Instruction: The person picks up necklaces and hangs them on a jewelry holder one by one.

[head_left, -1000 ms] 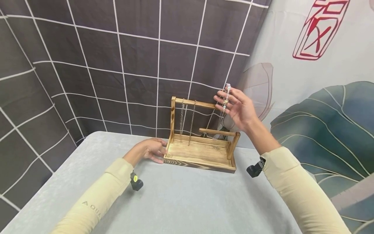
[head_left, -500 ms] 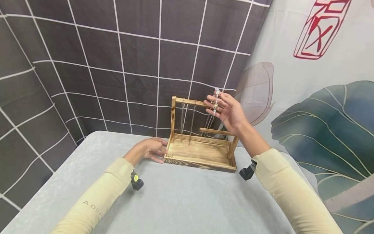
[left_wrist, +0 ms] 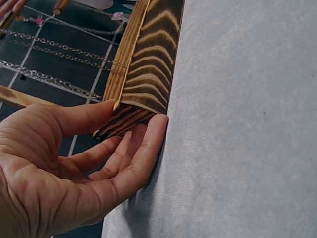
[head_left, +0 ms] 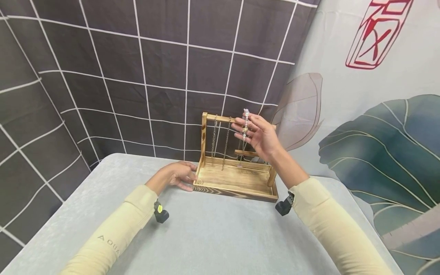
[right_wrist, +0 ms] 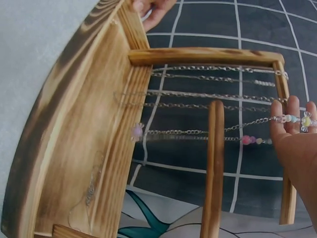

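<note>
Grey cloth across the foreground, and the left hand has the near side of the action: thumb on the rim and fingers bent against the end, it grips the left corner of the wooden tray. Up on the other side, the right hand carries the beaded necklace, fingers spread and gently bent, beads crossing their palm side. Whether the thumb pinches it, I cannot tell.

Here's the relation that counts: the necklace hangs close to upright, its long axis crossing the level run of the upper bar. The right hand is at its top, covering part of the bar's right half; the left hand is well apart, lower and to the left. Follow the strands down: in the right wrist view they pass behind the lower rail, to a purple pendant by the tray's back wall. Beads touching the bar? Cannot tell from here. Left of the necklace, silver chains already hang on that bar, and behind it all, the dark gridded curtain.
</note>
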The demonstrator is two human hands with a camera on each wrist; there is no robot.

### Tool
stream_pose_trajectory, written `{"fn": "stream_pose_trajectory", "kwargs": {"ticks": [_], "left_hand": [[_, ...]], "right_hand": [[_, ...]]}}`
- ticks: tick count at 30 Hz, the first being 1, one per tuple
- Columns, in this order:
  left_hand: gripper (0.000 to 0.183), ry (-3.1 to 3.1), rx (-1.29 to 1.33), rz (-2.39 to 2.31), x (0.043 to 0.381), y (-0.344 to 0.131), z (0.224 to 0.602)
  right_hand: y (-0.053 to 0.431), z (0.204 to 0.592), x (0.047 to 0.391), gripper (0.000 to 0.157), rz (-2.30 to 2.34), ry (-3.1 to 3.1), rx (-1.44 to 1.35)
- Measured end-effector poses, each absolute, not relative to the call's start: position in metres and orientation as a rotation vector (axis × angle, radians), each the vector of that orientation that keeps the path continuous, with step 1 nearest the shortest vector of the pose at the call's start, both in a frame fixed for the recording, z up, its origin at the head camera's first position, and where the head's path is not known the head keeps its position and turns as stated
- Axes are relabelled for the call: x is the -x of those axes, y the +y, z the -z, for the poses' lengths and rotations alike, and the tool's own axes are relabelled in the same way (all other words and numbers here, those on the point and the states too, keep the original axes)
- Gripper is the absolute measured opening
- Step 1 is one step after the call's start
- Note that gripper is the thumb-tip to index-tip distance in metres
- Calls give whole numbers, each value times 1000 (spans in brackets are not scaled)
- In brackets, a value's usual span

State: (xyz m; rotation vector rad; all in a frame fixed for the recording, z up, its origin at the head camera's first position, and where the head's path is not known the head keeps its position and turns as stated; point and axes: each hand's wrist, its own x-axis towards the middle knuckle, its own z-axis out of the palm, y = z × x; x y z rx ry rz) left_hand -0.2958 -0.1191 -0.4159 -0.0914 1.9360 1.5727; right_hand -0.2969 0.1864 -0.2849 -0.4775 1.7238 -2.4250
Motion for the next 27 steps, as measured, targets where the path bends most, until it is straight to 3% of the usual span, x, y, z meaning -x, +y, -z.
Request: {"fn": "stream_pose_trajectory", "kwargs": {"ticks": [18,27], "left_hand": [[68,1940,100,-1570,295,-119,415],[68,1942,96,-1573,295,-119,415]], "right_hand": [[180,312,294,27,2293,1924,449],[181,317,293,21,2239,1995,406]]}}
